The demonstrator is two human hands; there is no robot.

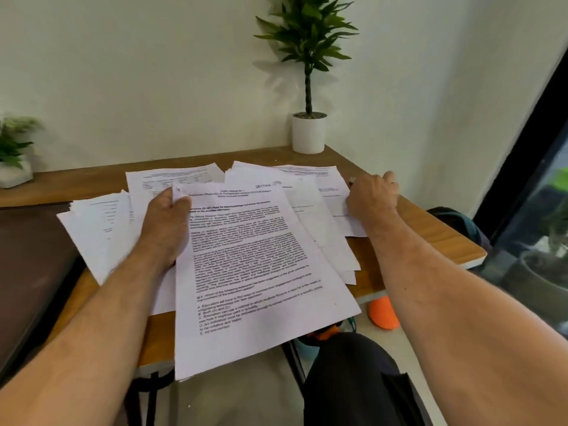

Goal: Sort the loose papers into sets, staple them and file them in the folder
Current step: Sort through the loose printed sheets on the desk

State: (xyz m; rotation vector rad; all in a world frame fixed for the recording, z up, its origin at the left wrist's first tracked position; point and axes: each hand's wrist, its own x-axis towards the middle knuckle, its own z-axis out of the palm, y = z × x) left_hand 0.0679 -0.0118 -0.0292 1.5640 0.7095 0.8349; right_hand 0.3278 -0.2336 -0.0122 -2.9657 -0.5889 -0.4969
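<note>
Left hand has the printed sheet by its top corner; right hand is over at the far right pile.

From my seat I see the left hand [167,222] pinching the top-left corner of the printed sheet [255,272], thumb and fingers closed on the paper; the sheet's long axis runs from that grip towards me and overhangs the near edge of the wooden desk [430,238]. The rest of the loose papers [101,229] lie fanned across the desk beyond and to either side. The right hand [373,195] rests curled on the right-hand sheets [335,192], perhaps around a small object, though I cannot tell what. I judge the left hand is the nearer one to place this sheet on a pile. No folder or stapler that I can make out.
</note>
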